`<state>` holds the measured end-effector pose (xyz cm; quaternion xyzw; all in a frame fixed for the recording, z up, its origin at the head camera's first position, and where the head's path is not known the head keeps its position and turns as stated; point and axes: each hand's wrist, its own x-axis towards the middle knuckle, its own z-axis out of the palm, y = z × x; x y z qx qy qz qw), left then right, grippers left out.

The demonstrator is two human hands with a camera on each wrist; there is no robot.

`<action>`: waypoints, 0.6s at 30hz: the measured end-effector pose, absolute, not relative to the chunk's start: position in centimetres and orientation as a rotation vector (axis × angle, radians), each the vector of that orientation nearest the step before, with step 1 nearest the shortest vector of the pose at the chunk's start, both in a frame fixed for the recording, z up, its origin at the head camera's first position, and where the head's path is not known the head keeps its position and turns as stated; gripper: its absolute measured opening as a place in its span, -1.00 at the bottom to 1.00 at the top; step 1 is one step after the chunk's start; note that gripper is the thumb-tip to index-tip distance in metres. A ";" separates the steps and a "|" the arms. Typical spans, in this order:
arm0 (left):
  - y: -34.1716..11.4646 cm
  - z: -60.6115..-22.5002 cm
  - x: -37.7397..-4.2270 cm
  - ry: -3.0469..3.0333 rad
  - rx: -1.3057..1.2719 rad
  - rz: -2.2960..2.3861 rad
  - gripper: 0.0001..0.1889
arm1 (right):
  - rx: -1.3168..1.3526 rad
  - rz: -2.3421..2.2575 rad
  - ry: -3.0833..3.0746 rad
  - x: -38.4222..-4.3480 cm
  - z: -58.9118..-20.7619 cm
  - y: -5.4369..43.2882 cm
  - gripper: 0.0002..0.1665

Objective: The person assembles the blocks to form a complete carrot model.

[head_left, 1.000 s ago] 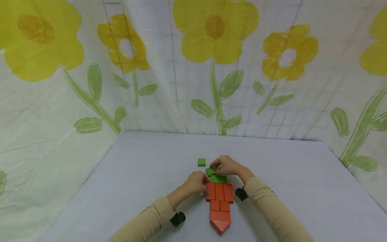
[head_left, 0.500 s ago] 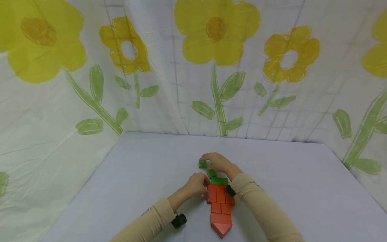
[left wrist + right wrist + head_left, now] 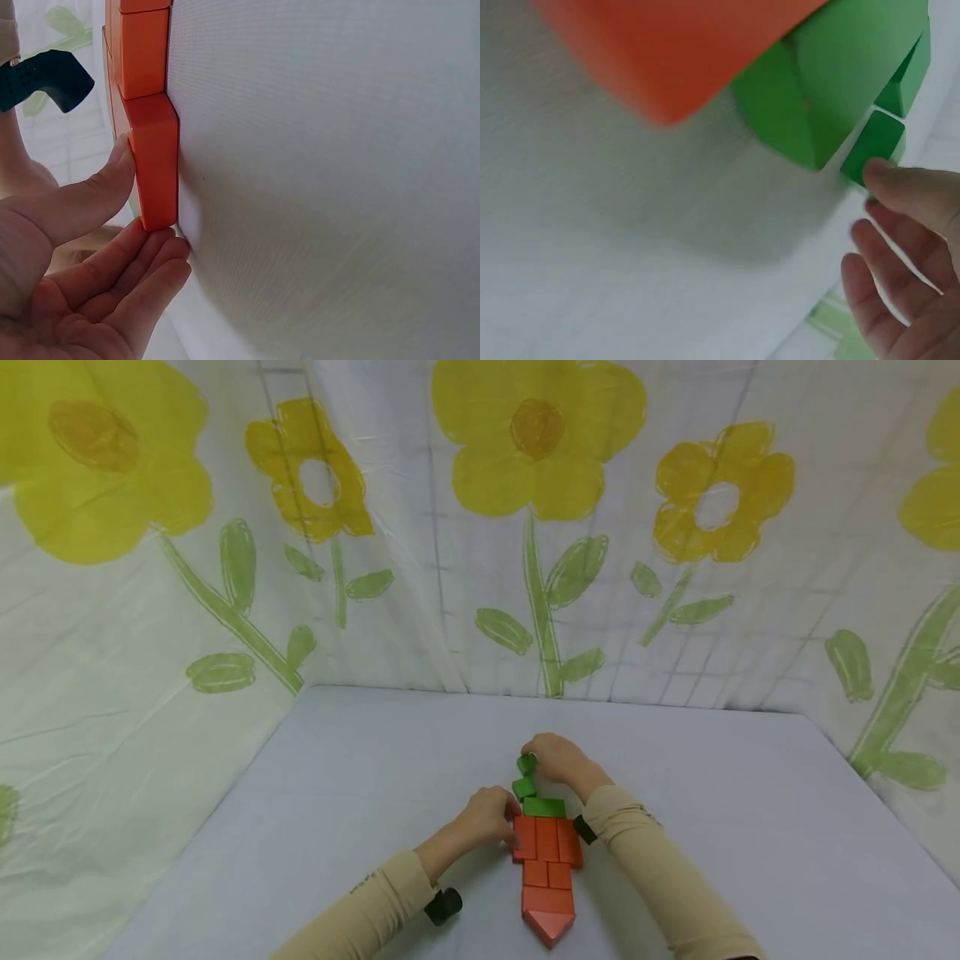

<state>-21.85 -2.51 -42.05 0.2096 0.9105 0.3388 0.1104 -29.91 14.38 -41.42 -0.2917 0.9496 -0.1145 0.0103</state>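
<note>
Red blocks lie flat and joined in a figure with a triangular block at its near tip. A green rectangular block sits against their far end. Off its far left corner lies a small green block, turned askew. My right hand pinches another small green block just beyond that one; in the right wrist view the thumb lies on this green block. My left hand holds the left red block, thumb on its top edge and fingers at its far end.
All the blocks rest on a white table. Behind the table hangs a white cloth printed with yellow flowers. Dark wrist cameras stick out below both sleeves.
The right hand went left to the far small green block, pinched it and brought it right, close beyond the askew green block. My left hand has stayed at the red block.
</note>
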 end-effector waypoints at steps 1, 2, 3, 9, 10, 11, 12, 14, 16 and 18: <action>-2.5 -42.1 -21.9 2.676 0.619 0.995 -0.61 | -0.887 -0.372 2.966 -29.9 -41.4 14.8 -0.70; -2.5 -42.1 -21.9 2.676 0.619 0.995 -0.61 | -0.847 -0.392 2.965 -29.8 -41.3 15.1 -0.71; -2.5 -42.1 -21.8 2.676 0.618 0.994 -0.60 | -0.812 -0.420 2.965 -29.7 -41.2 15.6 -0.72; -2.4 -42.1 -21.8 2.681 0.625 0.995 -0.61 | -0.594 -0.696 2.931 -28.7 -41.2 18.5 -0.67; -2.3 -42.0 -21.7 2.680 0.622 0.997 -0.61 | -0.562 -0.735 2.920 -28.4 -41.2 18.9 -0.66; -2.3 -42.0 -21.7 2.679 0.615 0.998 -0.61 | -0.542 -0.764 2.911 -28.2 -41.3 19.4 -0.66; -2.3 -42.0 -21.7 2.677 0.608 0.999 -0.61 | -0.519 -0.783 2.904 -27.9 -41.4 19.7 -0.66; -2.4 -41.9 -21.6 2.675 0.592 1.002 -0.60 | -0.498 -0.809 2.897 -27.5 -41.5 20.3 -0.66; -2.4 -41.9 -21.6 2.675 0.588 1.002 -0.60 | -0.483 -0.820 2.892 -27.1 -41.6 20.7 -0.66; -2.4 -41.9 -21.6 2.675 0.597 1.000 -0.59 | -0.464 -0.833 2.886 -26.8 -41.8 21.0 -0.65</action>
